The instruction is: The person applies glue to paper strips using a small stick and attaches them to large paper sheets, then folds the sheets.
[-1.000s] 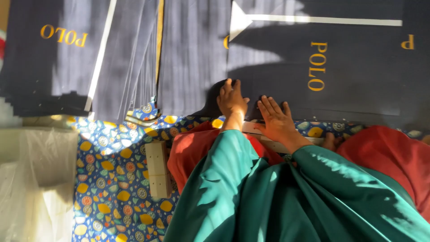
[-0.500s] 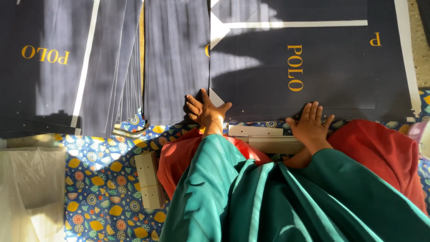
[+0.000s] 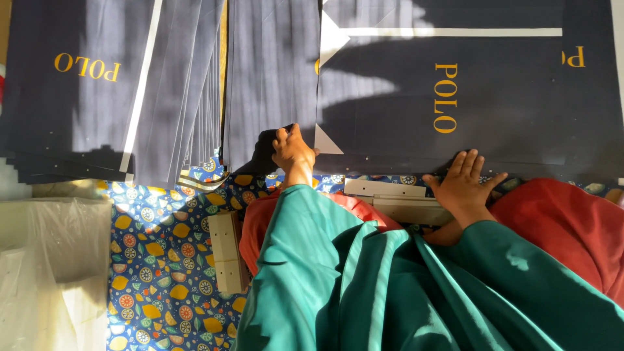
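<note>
A large dark navy sheet [image 3: 455,91] with gold lettering and a white stripe lies flat in front of me. My left hand [image 3: 292,151] pinches its near left corner, where a small white triangle of the underside is folded up. My right hand [image 3: 463,185] rests flat with fingers spread on the sheet's near edge, further right. Both arms wear teal sleeves.
A fanned stack of similar navy sheets [image 3: 130,97] lies to the left. Pale cardboard strips [image 3: 396,201] sit by my right hand, another strip [image 3: 227,260] lower left. A blue patterned cloth [image 3: 162,260] covers the floor; clear plastic [image 3: 52,273] lies at far left. Red fabric [image 3: 559,227] covers my knees.
My hands have spread apart along the sheet's near edge. The left hand moved left and closed on the corner, folding it up; the right hand slid right.
</note>
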